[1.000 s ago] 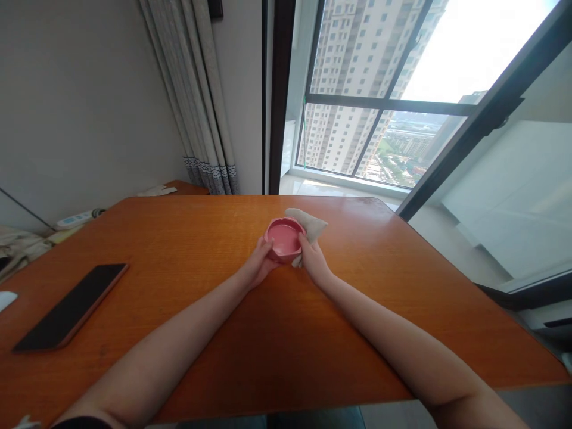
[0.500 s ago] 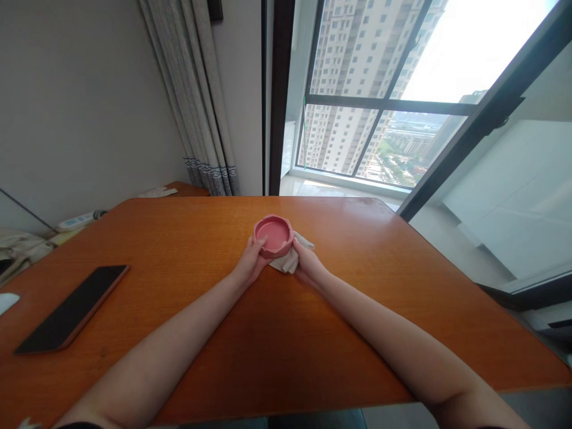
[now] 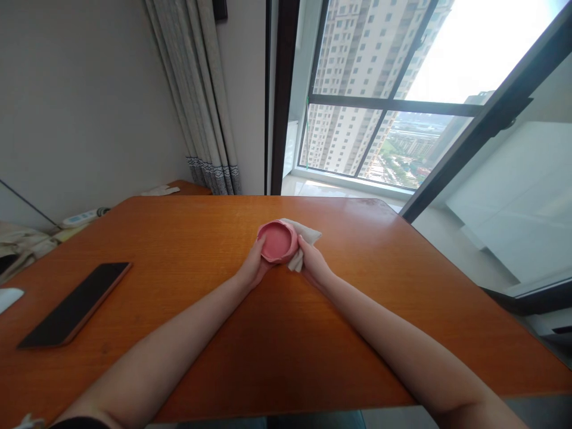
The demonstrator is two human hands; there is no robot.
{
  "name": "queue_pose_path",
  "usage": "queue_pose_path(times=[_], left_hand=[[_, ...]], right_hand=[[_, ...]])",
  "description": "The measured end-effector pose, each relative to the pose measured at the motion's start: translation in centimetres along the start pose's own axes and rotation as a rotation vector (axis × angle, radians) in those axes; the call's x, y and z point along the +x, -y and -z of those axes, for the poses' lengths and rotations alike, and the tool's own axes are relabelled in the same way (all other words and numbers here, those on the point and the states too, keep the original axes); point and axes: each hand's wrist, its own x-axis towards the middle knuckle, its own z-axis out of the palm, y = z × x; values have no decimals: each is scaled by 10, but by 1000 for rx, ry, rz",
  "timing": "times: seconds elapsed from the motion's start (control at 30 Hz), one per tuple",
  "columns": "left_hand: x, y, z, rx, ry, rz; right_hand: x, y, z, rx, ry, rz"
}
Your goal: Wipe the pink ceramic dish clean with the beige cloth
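Note:
A round pink dish (image 3: 277,241) with a wavy rim is held above the wooden table, its inside facing up and toward me. My left hand (image 3: 255,262) grips its left side, thumb over the rim. On the other side, my right hand (image 3: 313,260) pinches a light grey cloth (image 3: 306,232) against the dish's right outer wall. Part of the cloth sticks out behind the dish and part hangs below it. The fingers under the dish are mostly hidden.
A dark flat tablet-like object (image 3: 75,305) lies on the brown table (image 3: 201,357) at the left. A white item (image 3: 9,299) sits at the left edge. Behind the table are a grey curtain (image 3: 196,107), a power strip (image 3: 83,218) and a large window.
The dish has moved slightly right and tilted more toward the right. The cloth now reaches farther up behind the dish and out to the right. Both hands still hold on.

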Motion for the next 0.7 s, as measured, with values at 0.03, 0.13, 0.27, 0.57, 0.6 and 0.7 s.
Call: queue_pose_path(times=[0.03, 0.13, 0.27, 0.57, 0.6, 0.7], left_hand=[[0, 0, 1, -13, -4, -26], [2, 0, 3, 32, 11, -63], [1, -2, 5, 165, 62, 60], [0, -4, -1, 35, -154, -13], [0, -5, -1, 33, -162, -48], [0, -5, 0, 124, -138, -131]], right_hand=[[-1, -2, -2, 15, 17, -11], [2, -3, -2, 65, -37, -6], [9, 7, 5, 73, -207, 62], [1, -6, -4, 123, 50, -88], [1, -8, -4, 132, 56, -90], [4, -7, 0, 115, -21, -47]])
